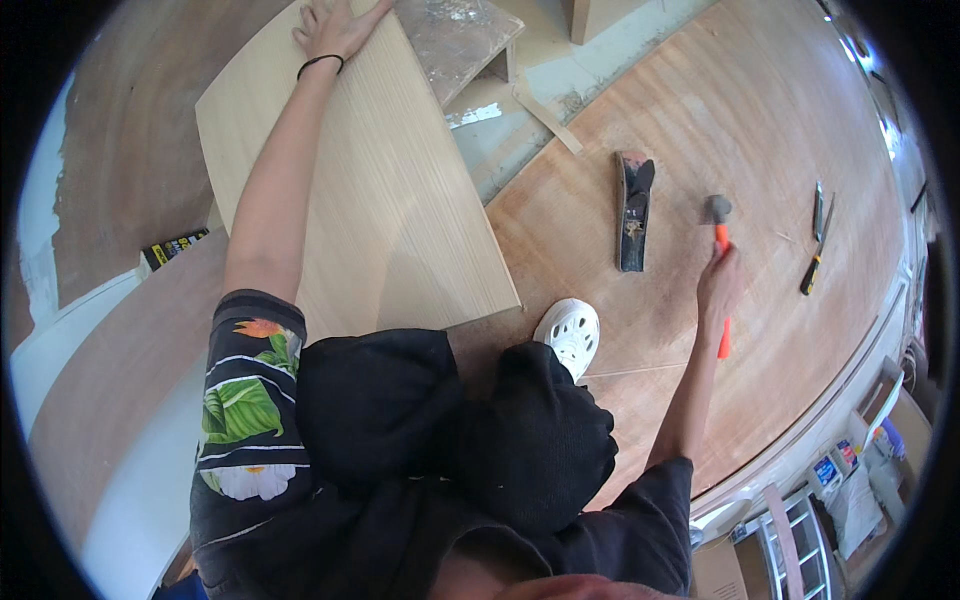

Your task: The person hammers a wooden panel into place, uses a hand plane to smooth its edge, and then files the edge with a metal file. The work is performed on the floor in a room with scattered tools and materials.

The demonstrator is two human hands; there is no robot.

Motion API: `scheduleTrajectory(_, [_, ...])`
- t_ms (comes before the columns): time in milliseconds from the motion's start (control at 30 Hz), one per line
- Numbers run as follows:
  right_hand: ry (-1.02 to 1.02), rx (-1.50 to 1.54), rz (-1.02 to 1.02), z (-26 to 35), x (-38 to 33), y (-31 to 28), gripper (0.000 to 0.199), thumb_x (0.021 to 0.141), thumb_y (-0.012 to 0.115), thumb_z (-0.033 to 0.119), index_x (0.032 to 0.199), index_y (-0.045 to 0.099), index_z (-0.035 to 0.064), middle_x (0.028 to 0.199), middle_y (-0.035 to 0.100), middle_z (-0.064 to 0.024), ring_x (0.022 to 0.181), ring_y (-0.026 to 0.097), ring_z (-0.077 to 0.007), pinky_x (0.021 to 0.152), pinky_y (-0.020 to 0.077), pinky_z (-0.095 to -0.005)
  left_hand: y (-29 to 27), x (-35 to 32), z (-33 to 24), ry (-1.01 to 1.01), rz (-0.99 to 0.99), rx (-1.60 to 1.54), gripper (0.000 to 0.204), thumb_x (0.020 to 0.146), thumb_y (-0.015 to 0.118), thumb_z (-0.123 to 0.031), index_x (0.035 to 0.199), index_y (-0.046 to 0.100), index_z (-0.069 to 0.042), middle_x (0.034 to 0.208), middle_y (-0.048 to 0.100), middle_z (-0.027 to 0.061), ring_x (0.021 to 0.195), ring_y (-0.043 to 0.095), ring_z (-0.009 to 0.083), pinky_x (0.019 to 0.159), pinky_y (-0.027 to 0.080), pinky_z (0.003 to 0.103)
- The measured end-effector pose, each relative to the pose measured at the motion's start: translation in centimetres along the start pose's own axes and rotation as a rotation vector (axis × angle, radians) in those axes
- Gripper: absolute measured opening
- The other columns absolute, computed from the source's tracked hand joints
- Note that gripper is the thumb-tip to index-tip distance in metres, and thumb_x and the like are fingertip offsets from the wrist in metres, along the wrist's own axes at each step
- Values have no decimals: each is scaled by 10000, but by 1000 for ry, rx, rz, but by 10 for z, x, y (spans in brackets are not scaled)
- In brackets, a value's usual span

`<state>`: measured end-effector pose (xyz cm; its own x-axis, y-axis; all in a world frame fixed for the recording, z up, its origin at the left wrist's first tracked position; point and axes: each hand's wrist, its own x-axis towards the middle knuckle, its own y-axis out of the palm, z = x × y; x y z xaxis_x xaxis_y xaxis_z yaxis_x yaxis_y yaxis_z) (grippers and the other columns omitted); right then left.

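Observation:
My left hand (338,30) lies with fingers spread on the far end of a pale wood-grain panel (390,180), which slants in front of me. To the right, my right hand (718,282) is closed round the orange handle of a hammer (720,208). The hammer's dark head points away from me, just over or on a brown plywood sheet (560,230); I cannot tell if it touches. Left of the hammer, a dark hand plane (632,215) rests on the plywood.
A utility knife (818,208) and a thin tool with a yellow-black handle (811,272) lie at the right. A wood strip (547,118) and a scuffed low wooden stool (460,45) are beyond the panel. My white clog (570,335) stands on the plywood. A ladder (797,545) is at lower right.

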<state>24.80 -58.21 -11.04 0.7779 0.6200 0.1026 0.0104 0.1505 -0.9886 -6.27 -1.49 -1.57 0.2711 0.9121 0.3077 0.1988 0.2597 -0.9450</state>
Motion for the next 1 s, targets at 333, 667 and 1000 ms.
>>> scheduleTrajectory(333, [178, 1482, 856, 279, 50, -96, 460, 1041, 448, 528, 1100, 569, 88, 707, 471, 48, 557, 445, -39, 478, 358, -211, 1, 4, -1, -41, 165, -14, 890, 856, 567, -688, 1571, 314, -224, 1640, 188, 210, 1523, 143, 382, 1209, 119, 569])
scheduleTrajectory(667, [-117, 1298, 722, 392, 112, -40, 582, 1046, 383, 514, 994, 551, -41, 754, 638, -141, 650, 646, -231, 601, 507, -376, 8, 6, 7, 0, 126, -1, 866, 865, 578, -662, 1562, 325, -215, 1626, 214, 230, 1517, 161, 389, 1199, 133, 590])
scheduleTrajectory(1000, [-67, 1318, 864, 396, 112, -43, 555, 1025, 428, 545, 1041, 540, 2, 759, 555, -73, 610, 527, -140, 547, 457, -303, 5, 5, 4, -20, 135, 10, 865, 872, 562, -664, 1569, 312, -217, 1635, 195, 220, 1521, 147, 387, 1205, 116, 581])
